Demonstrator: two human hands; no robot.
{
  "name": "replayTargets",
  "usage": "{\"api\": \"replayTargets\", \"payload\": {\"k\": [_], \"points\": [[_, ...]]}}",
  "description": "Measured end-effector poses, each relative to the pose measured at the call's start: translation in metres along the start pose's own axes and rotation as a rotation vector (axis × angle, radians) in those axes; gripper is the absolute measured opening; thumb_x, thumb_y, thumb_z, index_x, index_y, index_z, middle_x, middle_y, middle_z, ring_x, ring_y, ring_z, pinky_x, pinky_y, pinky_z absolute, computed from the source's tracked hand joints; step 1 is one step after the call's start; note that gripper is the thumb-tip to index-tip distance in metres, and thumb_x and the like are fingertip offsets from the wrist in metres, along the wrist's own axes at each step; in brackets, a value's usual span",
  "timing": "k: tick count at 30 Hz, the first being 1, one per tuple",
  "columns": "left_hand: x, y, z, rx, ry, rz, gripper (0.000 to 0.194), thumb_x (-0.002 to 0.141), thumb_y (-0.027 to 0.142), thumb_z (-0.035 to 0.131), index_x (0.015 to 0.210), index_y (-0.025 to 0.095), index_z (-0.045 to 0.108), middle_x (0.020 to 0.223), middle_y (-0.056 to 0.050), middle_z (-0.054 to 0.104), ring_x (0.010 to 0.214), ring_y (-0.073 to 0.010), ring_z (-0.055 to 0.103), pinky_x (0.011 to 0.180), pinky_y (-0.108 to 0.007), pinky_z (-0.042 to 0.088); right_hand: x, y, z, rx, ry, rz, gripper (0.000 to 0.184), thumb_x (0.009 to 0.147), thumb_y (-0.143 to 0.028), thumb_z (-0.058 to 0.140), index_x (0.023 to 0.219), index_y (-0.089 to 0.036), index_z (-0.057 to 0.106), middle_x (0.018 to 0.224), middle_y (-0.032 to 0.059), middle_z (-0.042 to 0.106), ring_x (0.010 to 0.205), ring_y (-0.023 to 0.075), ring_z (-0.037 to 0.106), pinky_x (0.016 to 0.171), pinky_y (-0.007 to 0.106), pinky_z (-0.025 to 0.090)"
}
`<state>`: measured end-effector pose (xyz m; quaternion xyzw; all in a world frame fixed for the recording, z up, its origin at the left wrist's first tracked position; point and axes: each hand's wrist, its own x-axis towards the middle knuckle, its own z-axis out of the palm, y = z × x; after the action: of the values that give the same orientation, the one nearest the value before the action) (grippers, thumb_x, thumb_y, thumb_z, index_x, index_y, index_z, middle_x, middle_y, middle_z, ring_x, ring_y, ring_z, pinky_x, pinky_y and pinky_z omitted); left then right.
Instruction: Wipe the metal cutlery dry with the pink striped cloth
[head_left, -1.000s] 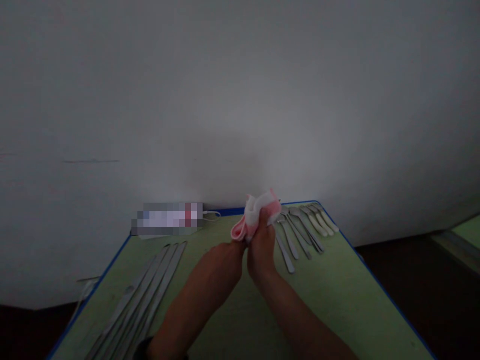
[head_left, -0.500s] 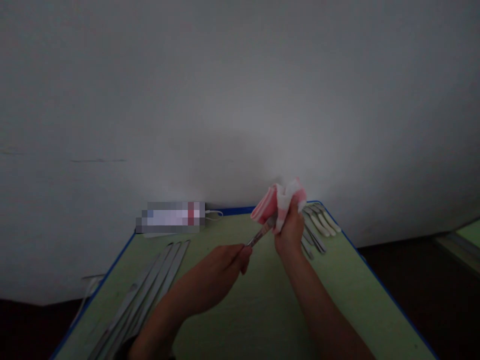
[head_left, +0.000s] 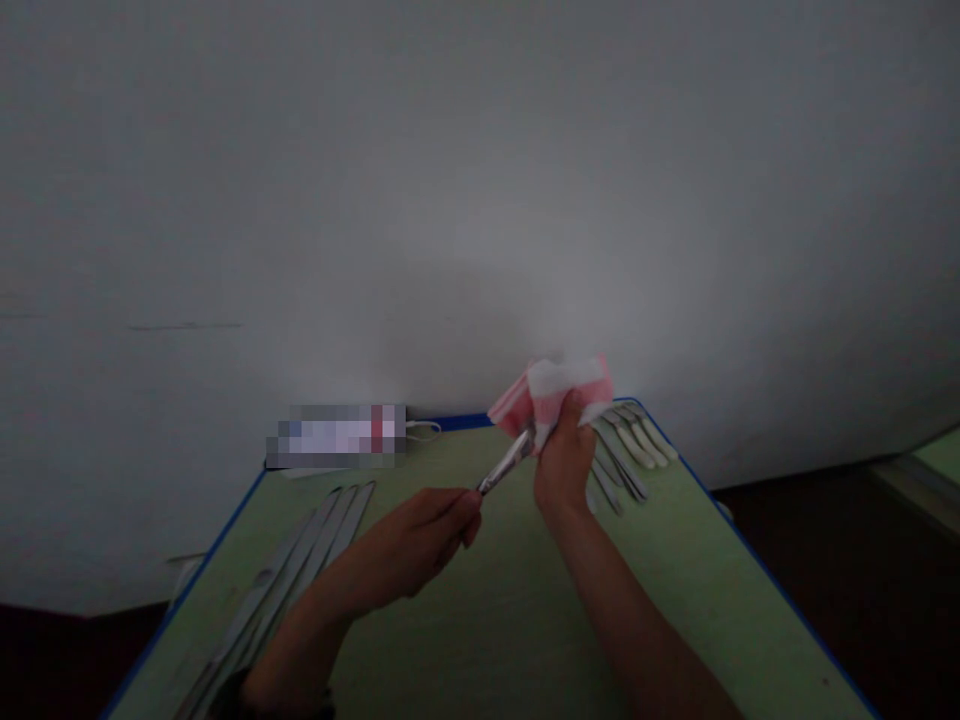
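My left hand (head_left: 420,535) is closed around one end of a slim metal utensil (head_left: 504,467) and holds it above the green table (head_left: 675,590). The utensil's other end runs into a pink and white cloth (head_left: 555,400), which my right hand (head_left: 562,465) grips bunched around it. Which kind of utensil it is stays hidden by the cloth. Both hands hover over the table's far middle.
Several long metal knives (head_left: 300,575) lie side by side at the left. A row of spoons and forks (head_left: 630,450), some with pale handles, lies at the far right. A blurred flat object (head_left: 337,437) with a white cable sits by the wall.
My hands have drawn apart: the left slid back along the utensil, baring its metal shaft. The right moved right with the cloth, then came slightly back toward the left.
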<state>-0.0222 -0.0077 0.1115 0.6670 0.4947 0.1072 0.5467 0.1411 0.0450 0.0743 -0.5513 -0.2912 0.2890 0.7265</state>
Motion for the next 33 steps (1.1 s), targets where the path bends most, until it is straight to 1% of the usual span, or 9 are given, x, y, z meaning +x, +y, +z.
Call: {"api": "replayTargets", "payload": {"k": [3, 8, 12, 14, 19, 21, 24, 28, 33], "points": [[0.001, 0.002, 0.0, 0.03, -0.004, 0.021, 0.045, 0.087, 0.057, 0.029, 0.069, 0.019, 0.045, 0.052, 0.008, 0.034, 0.043, -0.0081, 0.031, 0.038, -0.018, 0.026, 0.01, -0.003, -0.009, -0.098, -0.088, -0.061, 0.055, 0.081, -0.062, 0.036, 0.05, -0.018, 0.043, 0.04, -0.0034, 0.04, 0.039, 0.0089, 0.036, 0.04, 0.024, 0.024], [0.002, -0.001, -0.01, 0.157, 0.185, 0.157, 0.041, 0.089, 0.05, 0.032, 0.069, 0.018, 0.048, 0.053, 0.007, 0.037, 0.047, -0.0085, 0.036, 0.044, -0.019, 0.03, 0.021, -0.004, -0.019, -0.116, -0.14, 0.033, 0.054, 0.08, -0.061, 0.04, 0.06, -0.013, 0.056, 0.048, -0.0009, 0.05, 0.043, 0.0093, 0.041, 0.042, 0.023, 0.028], [-0.003, -0.003, -0.019, 0.072, 0.269, 0.149, 0.039, 0.091, 0.047, 0.025, 0.078, 0.019, 0.048, 0.054, 0.008, 0.036, 0.043, -0.0078, 0.033, 0.04, -0.018, 0.028, 0.011, 0.017, -0.017, -0.168, -0.517, 0.066, 0.045, 0.08, -0.054, 0.046, 0.073, -0.014, 0.064, 0.059, 0.0019, 0.059, 0.058, 0.0149, 0.054, 0.053, 0.025, 0.039], [-0.007, -0.001, -0.019, 0.099, 0.228, 0.144, 0.035, 0.091, 0.046, 0.025, 0.081, 0.019, 0.046, 0.055, 0.007, 0.04, 0.04, -0.0077, 0.036, 0.038, -0.018, 0.03, 0.005, 0.029, -0.015, -0.272, -0.655, 0.029, 0.034, 0.077, -0.048, 0.053, 0.074, -0.016, 0.065, 0.062, 0.0024, 0.061, 0.062, 0.0173, 0.056, 0.057, 0.029, 0.043], [-0.01, 0.001, -0.009, 0.282, 0.04, 0.107, 0.027, 0.092, 0.037, 0.024, 0.084, 0.019, 0.042, 0.047, 0.006, 0.051, 0.041, -0.0107, 0.05, 0.047, -0.021, 0.041, 0.005, 0.03, -0.02, -0.47, -0.626, -0.146, 0.019, 0.07, -0.028, 0.064, 0.086, -0.016, 0.064, 0.093, 0.0082, 0.064, 0.09, 0.0204, 0.054, 0.083, 0.035, 0.04], [-0.004, -0.001, -0.004, 0.374, 0.053, 0.087, 0.03, 0.093, 0.036, 0.021, 0.088, 0.018, 0.044, 0.049, 0.004, 0.055, 0.041, -0.0118, 0.052, 0.046, -0.021, 0.041, 0.004, 0.02, -0.023, -0.488, -0.824, -0.129, 0.014, 0.077, -0.024, 0.055, 0.085, -0.017, 0.064, 0.09, 0.006, 0.064, 0.086, 0.0168, 0.056, 0.081, 0.032, 0.041], [0.009, -0.007, 0.007, 0.541, 0.181, 0.123, 0.032, 0.092, 0.032, 0.023, 0.103, 0.016, 0.049, 0.062, -0.002, 0.064, 0.053, -0.0144, 0.06, 0.055, -0.023, 0.044, -0.006, 0.007, -0.026, -0.394, -1.076, 0.049, 0.02, 0.083, -0.024, 0.046, 0.09, -0.017, 0.063, 0.084, 0.0031, 0.064, 0.073, 0.0123, 0.057, 0.066, 0.025, 0.043], [0.025, -0.014, 0.023, 0.629, 0.31, 0.191, 0.031, 0.089, 0.032, 0.034, 0.101, 0.016, 0.057, 0.083, -0.01, 0.069, 0.072, -0.021, 0.064, 0.063, -0.028, 0.043, -0.027, 0.015, -0.035, -0.348, -1.113, 0.131, 0.028, 0.088, -0.035, 0.039, 0.082, -0.016, 0.06, 0.069, 0.0005, 0.059, 0.058, 0.0104, 0.053, 0.056, 0.023, 0.042], [0.043, -0.023, 0.039, 0.33, 0.218, 0.311, 0.026, 0.085, 0.033, 0.044, 0.077, 0.018, 0.064, 0.074, -0.004, 0.068, 0.072, -0.0193, 0.063, 0.065, -0.027, 0.043, -0.024, 0.032, -0.072, -0.512, -0.974, -0.194, 0.03, 0.09, -0.036, 0.038, 0.089, -0.017, 0.061, 0.081, 0.0039, 0.063, 0.074, 0.0149, 0.058, 0.069, 0.028, 0.045]]}}
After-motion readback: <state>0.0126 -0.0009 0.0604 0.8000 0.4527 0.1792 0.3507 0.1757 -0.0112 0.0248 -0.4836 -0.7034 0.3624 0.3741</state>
